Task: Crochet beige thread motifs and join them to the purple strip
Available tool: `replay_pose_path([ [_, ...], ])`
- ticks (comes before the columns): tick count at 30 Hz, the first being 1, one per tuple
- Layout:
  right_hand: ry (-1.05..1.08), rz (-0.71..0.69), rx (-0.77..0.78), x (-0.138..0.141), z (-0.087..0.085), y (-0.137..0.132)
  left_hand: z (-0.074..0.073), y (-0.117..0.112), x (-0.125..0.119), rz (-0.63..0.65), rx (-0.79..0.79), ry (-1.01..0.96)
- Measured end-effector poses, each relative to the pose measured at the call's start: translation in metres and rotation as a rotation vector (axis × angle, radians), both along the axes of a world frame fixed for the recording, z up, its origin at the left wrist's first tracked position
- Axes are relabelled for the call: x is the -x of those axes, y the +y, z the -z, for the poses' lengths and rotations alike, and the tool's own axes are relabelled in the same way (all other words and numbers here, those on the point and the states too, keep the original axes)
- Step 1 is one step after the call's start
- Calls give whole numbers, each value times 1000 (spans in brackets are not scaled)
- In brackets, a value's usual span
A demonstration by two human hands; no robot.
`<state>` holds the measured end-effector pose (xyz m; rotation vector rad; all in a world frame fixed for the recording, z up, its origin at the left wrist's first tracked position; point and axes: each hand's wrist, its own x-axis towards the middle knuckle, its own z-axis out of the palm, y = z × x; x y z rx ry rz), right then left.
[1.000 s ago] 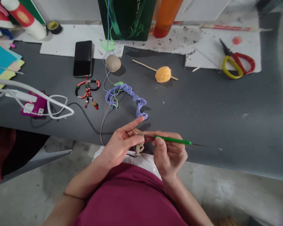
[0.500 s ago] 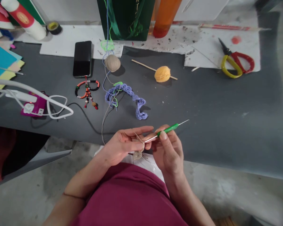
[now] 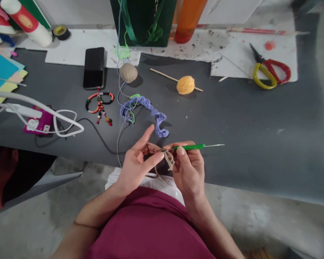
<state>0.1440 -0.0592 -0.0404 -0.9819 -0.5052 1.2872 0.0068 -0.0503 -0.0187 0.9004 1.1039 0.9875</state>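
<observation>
My right hand (image 3: pixel 189 165) grips a crochet hook (image 3: pixel 194 147) by its green handle, which lies almost level. The hook's working end meets a small beige crocheted piece (image 3: pixel 169 160) between my hands. My left hand (image 3: pixel 140 162) pinches the edge of that piece near its thumb tip, with the index finger raised and beige yarn strung across the fingers. From the left hand, a strand runs up the table to a beige yarn ball (image 3: pixel 128 73). Beyond my fingers lies a wavy purple crocheted strip (image 3: pixel 160 120) with some green yarn in it.
On the table (image 3: pixel 245 144) are a phone (image 3: pixel 94 68), a beaded bracelet (image 3: pixel 99 102), a yellow yarn ball (image 3: pixel 185 85) on a stick, and scissors (image 3: pixel 270 72). A purple power adapter (image 3: pixel 40 122) with white cables sits left. Behind stand a dark green bag (image 3: pixel 144 23) and an orange bottle (image 3: pixel 189 21).
The hook has swung from slanted to nearly level. My left index finger has lifted, and the beige piece has moved up and right, now hanging between my hands.
</observation>
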Motion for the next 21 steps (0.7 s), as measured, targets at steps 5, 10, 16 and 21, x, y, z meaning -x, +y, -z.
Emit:
replay_pose_path([
  [5,45,-70,7,-2,-3,0,-5,-5,4,-86,-277,238],
  [10,33,-78,21,1,-1,1,-15,3,1,41,-19,-28],
  [16,-62,-33,-40,5,3,0,-8,9,-5,-3,146,-150],
  [21,-370,-5,-201,-1,7,-2,-10,9,-8,-94,10,-19],
])
